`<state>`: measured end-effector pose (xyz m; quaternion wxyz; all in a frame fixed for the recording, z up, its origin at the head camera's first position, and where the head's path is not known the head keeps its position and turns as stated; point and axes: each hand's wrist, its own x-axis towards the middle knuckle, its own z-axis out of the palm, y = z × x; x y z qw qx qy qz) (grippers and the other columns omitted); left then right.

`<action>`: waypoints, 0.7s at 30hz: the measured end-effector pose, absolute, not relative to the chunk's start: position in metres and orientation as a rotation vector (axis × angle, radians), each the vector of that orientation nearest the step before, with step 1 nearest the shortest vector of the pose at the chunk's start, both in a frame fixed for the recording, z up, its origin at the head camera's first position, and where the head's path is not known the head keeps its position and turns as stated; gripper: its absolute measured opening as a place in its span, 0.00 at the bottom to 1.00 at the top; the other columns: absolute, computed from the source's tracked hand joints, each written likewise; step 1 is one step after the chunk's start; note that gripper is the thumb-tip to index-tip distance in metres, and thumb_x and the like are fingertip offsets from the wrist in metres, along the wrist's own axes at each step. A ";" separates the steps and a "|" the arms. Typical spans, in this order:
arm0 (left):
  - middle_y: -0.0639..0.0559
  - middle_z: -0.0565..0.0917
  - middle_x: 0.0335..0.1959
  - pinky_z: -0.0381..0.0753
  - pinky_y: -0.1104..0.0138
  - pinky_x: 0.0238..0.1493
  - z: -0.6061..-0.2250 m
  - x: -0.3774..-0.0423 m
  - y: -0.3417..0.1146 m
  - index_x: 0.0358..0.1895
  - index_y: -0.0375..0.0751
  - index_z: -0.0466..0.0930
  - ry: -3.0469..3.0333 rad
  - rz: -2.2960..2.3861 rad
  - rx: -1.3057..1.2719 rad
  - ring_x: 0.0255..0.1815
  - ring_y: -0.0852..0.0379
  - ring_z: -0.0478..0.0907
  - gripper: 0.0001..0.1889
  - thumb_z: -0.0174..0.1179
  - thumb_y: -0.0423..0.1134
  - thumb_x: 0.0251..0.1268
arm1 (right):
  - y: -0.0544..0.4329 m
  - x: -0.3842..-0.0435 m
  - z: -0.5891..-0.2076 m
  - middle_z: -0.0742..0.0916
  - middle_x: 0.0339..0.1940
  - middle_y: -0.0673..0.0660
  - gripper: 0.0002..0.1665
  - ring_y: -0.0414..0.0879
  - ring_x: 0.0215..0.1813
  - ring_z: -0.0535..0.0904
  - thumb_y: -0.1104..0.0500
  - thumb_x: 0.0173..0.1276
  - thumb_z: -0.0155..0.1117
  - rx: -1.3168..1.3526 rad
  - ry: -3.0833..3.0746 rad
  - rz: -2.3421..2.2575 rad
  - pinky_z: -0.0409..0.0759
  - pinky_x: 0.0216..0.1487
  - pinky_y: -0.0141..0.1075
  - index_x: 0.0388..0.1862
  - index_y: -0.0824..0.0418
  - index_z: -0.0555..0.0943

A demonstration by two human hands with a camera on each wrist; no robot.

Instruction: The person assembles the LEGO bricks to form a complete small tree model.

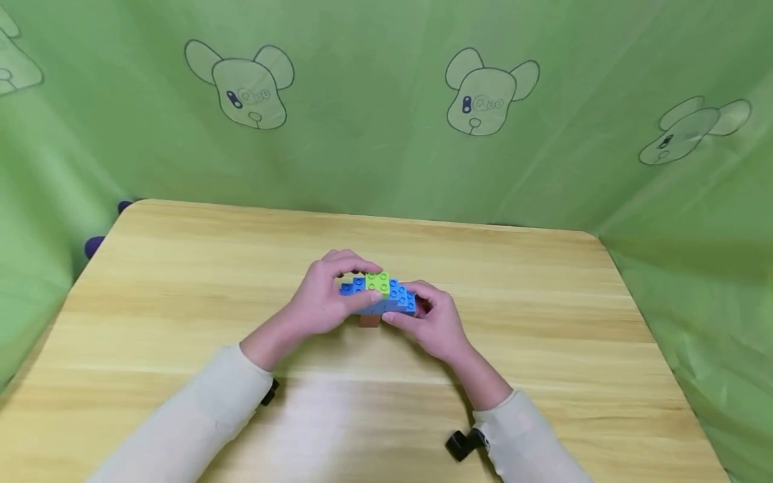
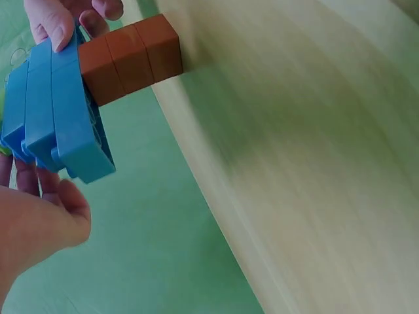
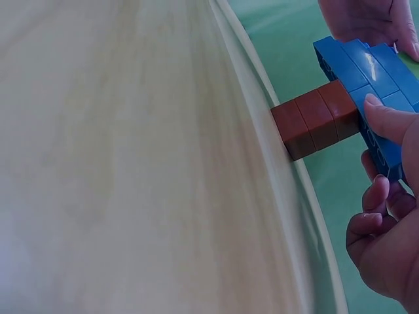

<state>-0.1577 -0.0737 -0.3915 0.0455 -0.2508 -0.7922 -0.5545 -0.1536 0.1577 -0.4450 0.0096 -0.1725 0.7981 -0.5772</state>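
A toy-brick build stands on the table in the head view. Stepped rows of blue bricks (image 1: 398, 293) rest on a trunk of stacked brown bricks (image 2: 131, 59), and a lime-green brick (image 1: 377, 280) tops them. My left hand (image 1: 320, 298) pinches the green brick, thumb on the near side and fingers on the far side. At the right end, my right hand (image 1: 437, 325) grips the blue rows, its thumb in front, close to the brown trunk. Most of the green brick is out of sight in both wrist views.
The light wooden table (image 1: 531, 362) stretches out on all sides of the build. Green curtains (image 1: 374, 134) with printed animal heads hang behind it and at both sides. A black device (image 1: 461, 444) is strapped at the right wrist.
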 end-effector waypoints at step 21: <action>0.49 0.80 0.39 0.80 0.60 0.38 -0.417 -0.153 -0.110 0.52 0.36 0.79 -2.809 -1.600 -0.427 0.41 0.48 0.78 0.24 0.77 0.31 0.52 | 0.162 -0.154 -0.444 0.79 0.38 0.61 0.30 0.56 0.31 0.68 0.65 0.50 0.83 -0.452 2.593 -1.794 0.64 0.28 0.31 0.53 0.57 0.83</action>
